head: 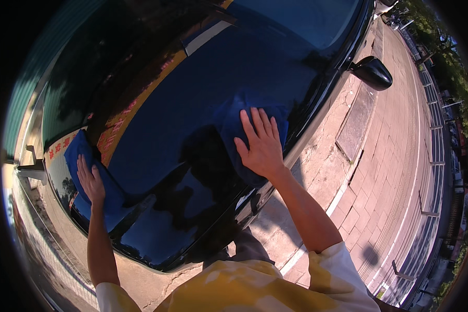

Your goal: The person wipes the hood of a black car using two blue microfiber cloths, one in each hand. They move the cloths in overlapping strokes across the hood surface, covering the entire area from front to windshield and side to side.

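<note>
A glossy dark car hood (156,148) fills the middle of the head view, reflecting sky, trees and a sign with writing. My right hand (259,146) lies with spread fingers on a blue cloth (234,148), pressed to the hood near the side edge. At the left, my left hand (89,181) rests with its fingers close together on a second blue cloth (78,148), which lies by the other side of the hood. Both hands lie palm down, on top of the cloths rather than gripping them. What is under the palms is hidden.
The car's black side mirror (372,73) juts out at the upper right. Beyond it run a paved sidewalk (382,156) and a metal railing (436,163). A green corrugated wall (31,89) stands at the left. The windshield (316,15) is at the top.
</note>
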Action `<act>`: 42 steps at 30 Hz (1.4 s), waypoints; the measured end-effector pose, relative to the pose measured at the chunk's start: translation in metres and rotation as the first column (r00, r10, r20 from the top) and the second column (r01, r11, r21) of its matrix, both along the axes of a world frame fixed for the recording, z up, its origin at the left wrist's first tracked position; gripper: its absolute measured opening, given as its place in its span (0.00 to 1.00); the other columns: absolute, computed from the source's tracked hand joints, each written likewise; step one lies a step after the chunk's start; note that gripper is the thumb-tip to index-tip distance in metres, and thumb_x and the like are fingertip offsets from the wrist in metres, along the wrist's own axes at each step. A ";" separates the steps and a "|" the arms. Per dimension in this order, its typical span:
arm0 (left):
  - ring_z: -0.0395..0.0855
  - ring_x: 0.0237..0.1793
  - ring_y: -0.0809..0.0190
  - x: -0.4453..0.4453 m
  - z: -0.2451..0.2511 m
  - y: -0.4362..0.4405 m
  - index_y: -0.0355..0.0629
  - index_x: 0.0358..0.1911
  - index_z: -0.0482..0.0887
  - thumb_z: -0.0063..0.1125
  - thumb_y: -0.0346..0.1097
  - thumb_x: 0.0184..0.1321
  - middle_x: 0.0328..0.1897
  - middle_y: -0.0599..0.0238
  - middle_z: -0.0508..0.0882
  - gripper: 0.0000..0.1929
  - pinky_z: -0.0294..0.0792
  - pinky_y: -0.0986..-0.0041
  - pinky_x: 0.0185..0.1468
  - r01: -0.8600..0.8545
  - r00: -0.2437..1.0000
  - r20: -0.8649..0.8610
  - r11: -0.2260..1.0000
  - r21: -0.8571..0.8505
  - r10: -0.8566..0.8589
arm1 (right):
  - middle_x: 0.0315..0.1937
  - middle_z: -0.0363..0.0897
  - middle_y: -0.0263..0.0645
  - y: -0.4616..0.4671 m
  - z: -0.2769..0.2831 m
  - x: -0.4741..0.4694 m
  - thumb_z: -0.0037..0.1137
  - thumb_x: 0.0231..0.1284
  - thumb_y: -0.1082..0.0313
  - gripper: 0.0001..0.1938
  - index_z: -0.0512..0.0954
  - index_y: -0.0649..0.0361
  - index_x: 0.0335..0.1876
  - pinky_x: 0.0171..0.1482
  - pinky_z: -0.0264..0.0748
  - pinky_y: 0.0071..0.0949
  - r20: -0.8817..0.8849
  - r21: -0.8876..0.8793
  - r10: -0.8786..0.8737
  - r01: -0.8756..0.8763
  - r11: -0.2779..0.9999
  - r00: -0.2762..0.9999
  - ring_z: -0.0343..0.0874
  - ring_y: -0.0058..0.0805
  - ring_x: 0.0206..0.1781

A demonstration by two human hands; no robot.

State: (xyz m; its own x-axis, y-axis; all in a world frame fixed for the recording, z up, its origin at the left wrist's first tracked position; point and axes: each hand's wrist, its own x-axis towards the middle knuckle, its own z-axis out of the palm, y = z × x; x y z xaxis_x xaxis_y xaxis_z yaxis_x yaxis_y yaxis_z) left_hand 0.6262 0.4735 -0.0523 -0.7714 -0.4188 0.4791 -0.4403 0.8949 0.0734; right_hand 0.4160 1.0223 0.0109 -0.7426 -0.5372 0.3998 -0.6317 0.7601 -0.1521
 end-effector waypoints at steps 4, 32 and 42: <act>0.52 0.84 0.50 0.006 0.006 -0.013 0.45 0.80 0.57 0.36 0.48 0.79 0.85 0.57 0.59 0.30 0.45 0.51 0.82 -0.029 0.999 0.041 0.999 0.032 0.027 | 0.80 0.57 0.53 0.091 0.016 -0.139 0.39 0.76 0.41 0.34 0.58 0.48 0.82 0.78 0.49 0.61 -0.047 -0.015 -0.303 0.303 0.953 0.952 0.55 0.56 0.81; 0.54 0.83 0.53 0.018 -0.004 -0.097 0.47 0.79 0.61 0.38 0.58 0.77 0.83 0.60 0.63 0.34 0.46 0.52 0.82 -0.493 0.866 0.028 0.845 0.208 0.499 | 0.78 0.60 0.51 0.152 0.001 -0.221 0.36 0.80 0.48 0.30 0.60 0.50 0.81 0.76 0.54 0.59 -0.169 -0.021 -0.274 0.275 0.961 0.947 0.59 0.56 0.79; 0.52 0.84 0.51 0.038 -0.014 -0.235 0.43 0.79 0.59 0.33 0.69 0.68 0.85 0.54 0.57 0.44 0.44 0.46 0.82 -0.827 0.483 0.251 0.344 0.444 0.839 | 0.80 0.58 0.44 0.138 0.017 -0.192 0.31 0.81 0.44 0.30 0.61 0.47 0.81 0.78 0.50 0.56 -0.086 -0.121 -0.294 0.283 0.952 0.952 0.57 0.49 0.81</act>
State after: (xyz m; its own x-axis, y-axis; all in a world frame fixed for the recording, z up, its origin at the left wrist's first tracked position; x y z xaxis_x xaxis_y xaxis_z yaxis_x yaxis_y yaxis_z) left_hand 0.6639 0.2384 -0.0658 0.1109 -0.9933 0.0327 -0.9322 -0.0926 0.3499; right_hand 0.2235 1.1601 0.0278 -0.8117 -0.2567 0.5246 -0.4046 0.8950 -0.1880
